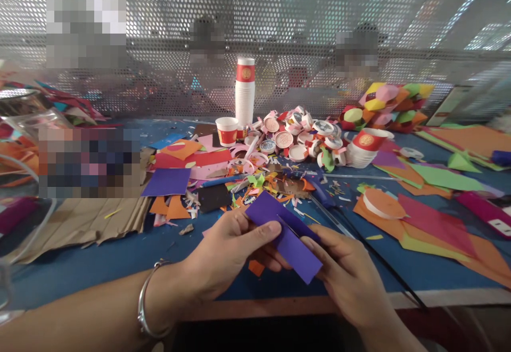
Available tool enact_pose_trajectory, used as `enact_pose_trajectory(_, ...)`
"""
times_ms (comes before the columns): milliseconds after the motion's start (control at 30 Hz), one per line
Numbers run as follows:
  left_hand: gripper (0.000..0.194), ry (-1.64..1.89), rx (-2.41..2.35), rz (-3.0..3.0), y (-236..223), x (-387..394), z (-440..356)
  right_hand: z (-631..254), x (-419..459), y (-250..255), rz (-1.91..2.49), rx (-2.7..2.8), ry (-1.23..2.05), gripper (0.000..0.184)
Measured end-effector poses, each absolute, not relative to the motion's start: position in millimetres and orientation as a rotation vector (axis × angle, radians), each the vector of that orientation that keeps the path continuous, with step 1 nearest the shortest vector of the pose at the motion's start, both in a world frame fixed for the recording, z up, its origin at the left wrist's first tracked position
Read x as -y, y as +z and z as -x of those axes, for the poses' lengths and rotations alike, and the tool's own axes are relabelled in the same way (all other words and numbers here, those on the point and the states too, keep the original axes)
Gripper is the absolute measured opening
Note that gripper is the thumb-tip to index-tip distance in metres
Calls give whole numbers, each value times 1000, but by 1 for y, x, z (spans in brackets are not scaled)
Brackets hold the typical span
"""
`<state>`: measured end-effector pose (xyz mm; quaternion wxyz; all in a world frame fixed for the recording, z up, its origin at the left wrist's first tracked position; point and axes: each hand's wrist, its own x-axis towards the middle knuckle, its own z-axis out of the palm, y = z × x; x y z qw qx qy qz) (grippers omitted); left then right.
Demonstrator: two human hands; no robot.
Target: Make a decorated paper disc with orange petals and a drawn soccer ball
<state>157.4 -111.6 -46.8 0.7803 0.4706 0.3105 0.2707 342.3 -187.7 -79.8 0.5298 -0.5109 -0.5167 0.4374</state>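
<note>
A piece of purple paper point(297, 253), folded or partly cut with a gap along its middle, is held between my two hands above the table's front edge. My left hand point(239, 243) pinches it, thumb on top and fingers underneath. My right hand point(345, 264) grips its right side, where the strip's edge runs under the fingers. Below the hands lies a small orange scrap point(256, 268). Just beyond are a black paper square point(214, 198), a purple sheet point(166, 181) and many coloured paper clippings point(263, 181).
A tall stack of paper cups point(245, 96) stands at the back beside a heap of cut cup bottoms point(284, 140). Tilted cups point(365, 147) lie right of it. Scissors with a blue handle point(321, 192) rest mid-table. Flattened cardboard point(91, 224) lies left; coloured sheets point(435, 227) lie right.
</note>
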Motion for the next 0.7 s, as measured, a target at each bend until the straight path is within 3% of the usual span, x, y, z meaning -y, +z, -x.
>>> enact_pose_trajectory(167,35,691,-702,-1049,-44,113,-157,-346,187,-82,1274,1285,990,36)
enact_pose_trajectory(700,29,567,-686,-1192,-45,112,-155,-348,189,-85,1274,1314,910,28)
